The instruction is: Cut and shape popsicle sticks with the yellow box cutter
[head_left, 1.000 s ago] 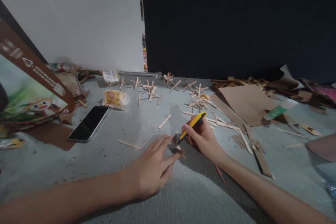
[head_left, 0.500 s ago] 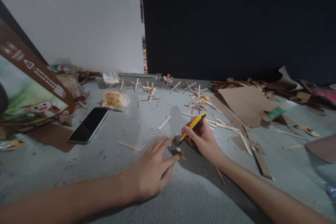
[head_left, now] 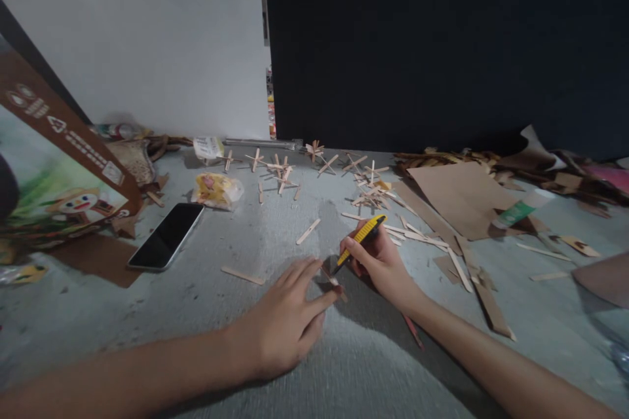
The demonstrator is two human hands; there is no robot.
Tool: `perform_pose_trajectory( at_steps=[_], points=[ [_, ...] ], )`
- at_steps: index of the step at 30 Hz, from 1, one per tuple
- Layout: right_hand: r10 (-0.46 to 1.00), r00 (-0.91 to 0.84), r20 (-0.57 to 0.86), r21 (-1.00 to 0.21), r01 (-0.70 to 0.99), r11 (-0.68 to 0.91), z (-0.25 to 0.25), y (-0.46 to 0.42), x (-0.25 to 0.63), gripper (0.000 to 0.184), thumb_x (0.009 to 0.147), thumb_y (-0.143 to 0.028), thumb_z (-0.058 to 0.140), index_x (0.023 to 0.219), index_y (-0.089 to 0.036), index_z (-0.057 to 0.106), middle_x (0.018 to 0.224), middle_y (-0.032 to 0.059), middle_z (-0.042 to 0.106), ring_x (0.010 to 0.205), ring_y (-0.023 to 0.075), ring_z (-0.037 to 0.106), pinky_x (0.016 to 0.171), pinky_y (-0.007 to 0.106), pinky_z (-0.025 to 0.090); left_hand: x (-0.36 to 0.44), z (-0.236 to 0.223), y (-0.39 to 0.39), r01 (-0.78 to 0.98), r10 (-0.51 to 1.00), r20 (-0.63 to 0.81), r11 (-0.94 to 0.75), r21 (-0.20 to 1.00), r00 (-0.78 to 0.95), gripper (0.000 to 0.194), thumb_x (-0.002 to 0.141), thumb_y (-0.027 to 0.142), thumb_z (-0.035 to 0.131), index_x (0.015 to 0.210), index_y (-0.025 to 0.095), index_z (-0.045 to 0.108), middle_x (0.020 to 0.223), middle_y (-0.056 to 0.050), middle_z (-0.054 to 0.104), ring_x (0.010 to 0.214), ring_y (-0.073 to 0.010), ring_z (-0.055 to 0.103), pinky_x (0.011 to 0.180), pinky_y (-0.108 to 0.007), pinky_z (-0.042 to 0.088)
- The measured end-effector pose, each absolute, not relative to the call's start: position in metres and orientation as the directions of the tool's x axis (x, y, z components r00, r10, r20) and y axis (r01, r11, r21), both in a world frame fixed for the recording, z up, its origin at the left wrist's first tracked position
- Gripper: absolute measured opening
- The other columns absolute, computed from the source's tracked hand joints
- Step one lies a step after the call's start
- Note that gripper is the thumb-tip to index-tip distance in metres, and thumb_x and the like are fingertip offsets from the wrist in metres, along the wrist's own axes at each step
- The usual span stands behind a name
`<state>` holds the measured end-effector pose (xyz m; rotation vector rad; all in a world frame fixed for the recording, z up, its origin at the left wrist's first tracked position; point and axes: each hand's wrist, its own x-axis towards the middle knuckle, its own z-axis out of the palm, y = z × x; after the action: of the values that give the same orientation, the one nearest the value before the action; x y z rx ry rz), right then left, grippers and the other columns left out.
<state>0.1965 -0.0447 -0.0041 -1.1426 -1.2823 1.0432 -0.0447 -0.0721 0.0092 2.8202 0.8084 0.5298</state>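
Observation:
My right hand (head_left: 381, 268) is closed around a yellow and black utility knife (head_left: 364, 233), its tip slanting down to a small wooden craft stick (head_left: 333, 280) on the grey table. My left hand (head_left: 291, 314) lies low on the table, pinning this stick down with its outstretched fingertips. Parts of the stick are hidden under those fingers. A red pencil-like stick (head_left: 413, 330) lies partly beneath my right forearm. Single craft sticks lie near my hands, one (head_left: 243, 275) to the left and another (head_left: 308, 231) farther back.
Behind my hands stand several crossed-stick pieces (head_left: 285, 173), with a pile of loose sticks (head_left: 415, 232) to the right. A phone (head_left: 166, 236), a yellow packet (head_left: 216, 190) and a printed carton (head_left: 63, 163) are at left. Cardboard (head_left: 457, 200) and a glue stick (head_left: 523, 209) lie at right.

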Motion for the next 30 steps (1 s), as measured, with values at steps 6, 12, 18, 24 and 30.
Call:
perform_pose_trajectory(
  at_steps=[6, 12, 18, 24, 30],
  points=[
    [0.985, 0.021, 0.169, -0.984, 0.055, 0.168, -0.002, -0.046, 0.196, 0.046, 0.096, -0.064, 0.072, 0.103, -0.027, 0.046, 0.082, -0.0033, 0.067, 0.052, 0.0118, 0.05, 0.049, 0.027, 0.041, -0.045, 0.007, -0.072, 0.477, 0.541, 0.291, -0.839, 0.263, 0.789, 0.051, 0.1, 0.016, 0.058, 0.149, 0.028, 0.063, 0.166, -0.015, 0.045, 0.153, -0.0391, 0.045, 0.121, -0.064, 0.046],
    [0.985, 0.007, 0.175, -0.984, 0.016, 0.175, 0.003, -0.048, 0.193, 0.048, 0.094, -0.066, 0.074, 0.102, -0.028, 0.044, 0.082, -0.0034, 0.067, 0.052, 0.0121, 0.051, 0.048, 0.027, 0.041, -0.044, 0.007, -0.072, 0.481, 0.544, 0.285, -0.836, 0.263, 0.789, 0.05, 0.1, 0.015, 0.058, 0.147, 0.027, 0.064, 0.165, -0.016, 0.045, 0.153, -0.0404, 0.045, 0.121, -0.066, 0.046],
    [0.984, -0.058, 0.171, -0.985, 0.002, 0.171, 0.01, -0.053, 0.191, 0.05, 0.095, -0.069, 0.07, 0.102, -0.029, 0.041, 0.077, -0.0055, 0.062, 0.048, 0.0118, 0.049, 0.045, 0.028, 0.04, -0.043, 0.009, -0.072, 0.486, 0.544, 0.278, -0.837, 0.253, 0.792, 0.048, 0.099, 0.015, 0.06, 0.145, 0.026, 0.066, 0.164, -0.017, 0.046, 0.151, -0.0402, 0.046, 0.12, -0.064, 0.047],
    [0.975, -0.12, 0.189, -0.977, 0.075, 0.199, 0.014, -0.053, 0.189, 0.047, 0.097, -0.067, 0.068, 0.102, -0.028, 0.042, 0.087, -0.0027, 0.062, 0.049, 0.0106, 0.044, 0.041, 0.028, 0.037, -0.043, 0.012, -0.072, 0.487, 0.538, 0.252, -0.84, 0.238, 0.804, 0.052, 0.1, 0.014, 0.059, 0.15, 0.026, 0.062, 0.162, -0.018, 0.047, 0.15, -0.0417, 0.047, 0.118, -0.066, 0.049],
    [0.967, -0.16, 0.2, -0.976, 0.05, 0.21, 0.017, -0.054, 0.187, 0.042, 0.1, -0.065, 0.064, 0.1, -0.028, 0.045, 0.082, -0.0032, 0.058, 0.051, 0.0131, 0.047, 0.048, 0.03, 0.042, -0.043, 0.01, -0.072, 0.475, 0.547, 0.287, -0.832, 0.287, 0.786, 0.052, 0.099, 0.012, 0.058, 0.148, 0.029, 0.063, 0.162, -0.015, 0.048, 0.152, -0.0399, 0.046, 0.12, -0.066, 0.047]
  ],
)
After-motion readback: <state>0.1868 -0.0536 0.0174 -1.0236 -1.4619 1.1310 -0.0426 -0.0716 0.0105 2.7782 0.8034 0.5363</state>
